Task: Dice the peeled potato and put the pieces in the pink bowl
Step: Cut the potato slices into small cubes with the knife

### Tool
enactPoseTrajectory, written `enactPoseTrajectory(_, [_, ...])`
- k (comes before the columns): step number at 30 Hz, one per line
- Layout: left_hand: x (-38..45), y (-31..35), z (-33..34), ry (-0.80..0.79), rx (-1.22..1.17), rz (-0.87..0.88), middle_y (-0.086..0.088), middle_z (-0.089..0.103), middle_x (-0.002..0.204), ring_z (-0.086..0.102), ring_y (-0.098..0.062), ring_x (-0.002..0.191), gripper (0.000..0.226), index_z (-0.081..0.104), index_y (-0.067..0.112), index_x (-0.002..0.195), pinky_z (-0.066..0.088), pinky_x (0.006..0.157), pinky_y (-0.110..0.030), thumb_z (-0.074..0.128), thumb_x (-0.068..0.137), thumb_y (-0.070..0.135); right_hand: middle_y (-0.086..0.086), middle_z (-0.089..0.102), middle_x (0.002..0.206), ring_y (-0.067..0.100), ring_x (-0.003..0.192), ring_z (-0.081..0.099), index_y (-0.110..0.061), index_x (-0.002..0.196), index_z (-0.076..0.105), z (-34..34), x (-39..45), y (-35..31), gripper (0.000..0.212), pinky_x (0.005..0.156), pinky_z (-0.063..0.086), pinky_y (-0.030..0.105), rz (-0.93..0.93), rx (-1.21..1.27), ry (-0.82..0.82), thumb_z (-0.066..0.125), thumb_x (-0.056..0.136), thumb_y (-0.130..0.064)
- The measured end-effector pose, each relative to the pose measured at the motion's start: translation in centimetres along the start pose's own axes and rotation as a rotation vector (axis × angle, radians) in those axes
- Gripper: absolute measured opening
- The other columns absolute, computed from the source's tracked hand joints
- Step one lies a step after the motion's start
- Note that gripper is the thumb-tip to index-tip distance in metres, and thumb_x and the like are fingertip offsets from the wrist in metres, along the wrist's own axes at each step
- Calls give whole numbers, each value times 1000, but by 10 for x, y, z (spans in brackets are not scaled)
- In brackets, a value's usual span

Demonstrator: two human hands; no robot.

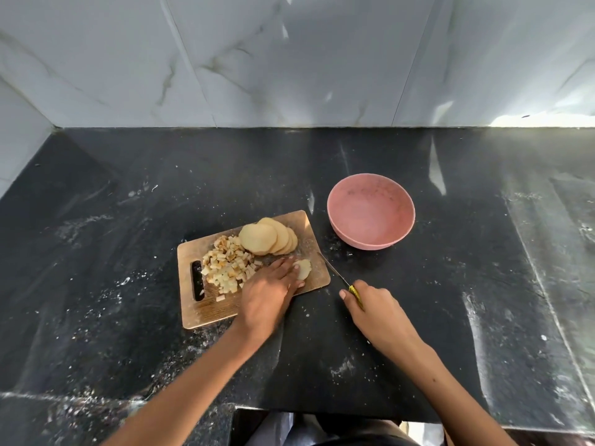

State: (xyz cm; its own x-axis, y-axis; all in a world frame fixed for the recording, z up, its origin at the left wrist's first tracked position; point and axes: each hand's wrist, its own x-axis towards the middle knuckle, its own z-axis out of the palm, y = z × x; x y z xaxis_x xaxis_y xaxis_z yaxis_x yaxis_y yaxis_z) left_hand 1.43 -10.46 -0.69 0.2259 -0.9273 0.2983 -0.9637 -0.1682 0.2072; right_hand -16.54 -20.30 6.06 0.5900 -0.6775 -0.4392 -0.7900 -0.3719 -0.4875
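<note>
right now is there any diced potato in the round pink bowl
No, the round pink bowl looks empty; the diced potato pieces all lie on the wooden cutting board.

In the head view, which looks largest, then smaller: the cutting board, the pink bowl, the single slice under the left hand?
1. cutting board
2. pink bowl
3. single slice, partly hidden by the left hand

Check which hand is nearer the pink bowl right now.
Right. The right hand, gripping the knife, sits on the counter in front of the pink bowl. The left hand is farther off, resting on a potato slice on the cutting board.
</note>
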Motion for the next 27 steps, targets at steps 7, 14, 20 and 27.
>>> enactPoseTrajectory(7, [-12,9,-6,122,-156,-184,-3,68,120,62,-14,113,33,74,15,105,47,97,-30,52,90,33,0,54,70,19,64,55,-17,80,41,2,11,-11,34,57,43,34,-25,-3,8,38,100,-45])
enactPoseTrajectory(14, [-28,-7,-20,207,-47,-162,-2,71,112,66,-16,107,29,75,15,100,42,100,-40,51,91,28,0,52,67,14,58,50,-21,75,36,10,8,-14,35,52,37,30,-28,69,0,35,100,-45])
enactPoseTrajectory(20, [-22,1,-1,103,-28,-85,-5,69,117,65,-17,110,34,75,12,104,36,103,-37,47,92,29,1,58,69,18,64,61,-22,90,37,14,9,-19,21,64,53,39,-33,105,3,31,102,-39])
enactPoseTrajectory(27, [-14,8,1,10,-180,-93,-10,60,131,54,-19,125,42,69,7,117,39,108,-33,46,93,33,3,58,70,22,66,60,-19,90,39,17,8,-25,23,64,51,40,-28,61,11,31,102,-38])
